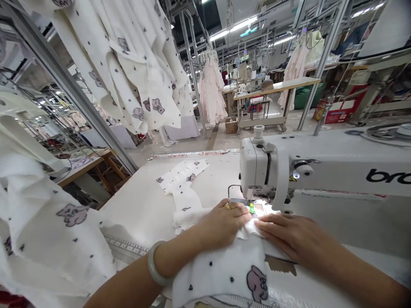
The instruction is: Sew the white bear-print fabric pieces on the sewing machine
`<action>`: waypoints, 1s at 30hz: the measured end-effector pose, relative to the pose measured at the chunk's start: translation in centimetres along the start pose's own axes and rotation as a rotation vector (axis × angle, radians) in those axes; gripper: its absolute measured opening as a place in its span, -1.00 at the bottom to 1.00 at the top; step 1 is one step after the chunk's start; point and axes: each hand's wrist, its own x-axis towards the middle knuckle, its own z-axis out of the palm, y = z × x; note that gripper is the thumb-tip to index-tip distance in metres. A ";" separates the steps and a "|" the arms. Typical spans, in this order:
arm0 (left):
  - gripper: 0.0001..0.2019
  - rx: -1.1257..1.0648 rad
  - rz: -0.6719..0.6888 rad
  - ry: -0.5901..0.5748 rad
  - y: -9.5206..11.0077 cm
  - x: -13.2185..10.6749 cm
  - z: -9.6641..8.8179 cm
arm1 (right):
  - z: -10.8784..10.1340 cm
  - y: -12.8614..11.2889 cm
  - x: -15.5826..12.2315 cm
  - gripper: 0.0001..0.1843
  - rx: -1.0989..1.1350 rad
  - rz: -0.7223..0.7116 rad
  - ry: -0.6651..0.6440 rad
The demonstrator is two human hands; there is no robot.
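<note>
White fabric (221, 269) printed with small grey-mauve animals lies under the needle area of a white sewing machine (257, 171). My left hand (224, 224) is closed on the fabric just left of the presser foot (253, 207), fingers bent and pressed together. It wears a yellow ring, with a pale bangle on the wrist. From the right, my right hand (285, 233) lies with fingers stretched flat, their tips on the fabric's edge by the foot. My thumbs are mostly hidden. Bright lamp light washes out the stitching spot.
Another printed piece (186, 177) spreads across the pale tabletop (141, 205). A ruler strip (125, 246) runs along the table's near side. Printed cloth (128, 64) hangs from a rack at upper left, and more cloth (48, 231) is draped at my left. Workbenches (276, 87) stand behind.
</note>
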 end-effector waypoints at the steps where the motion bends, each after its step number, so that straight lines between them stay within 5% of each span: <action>1: -0.57 0.006 0.001 0.002 -0.1 0.1 0.1 | 0.0 0.0 0.1 -0.60 -0.016 -0.003 0.003; 8: -0.64 0.048 0.014 0.038 -0.5 0.2 0.2 | -0.2 0.1 0.2 -0.51 -0.079 -0.027 -0.024; 14: -0.67 0.055 0.168 -0.013 -0.4 0.2 -0.8 | -0.4 -0.4 0.3 -0.49 -0.094 -0.009 -0.055; 22: -0.67 0.144 0.098 -0.023 -0.7 1.0 -1.0 | 0.3 0.6 0.0 -0.48 -0.188 0.038 0.035; 30: -0.62 0.052 0.187 -0.037 -0.9 0.2 -1.0 | -0.1 0.2 -0.1 -0.60 -0.006 0.007 -0.047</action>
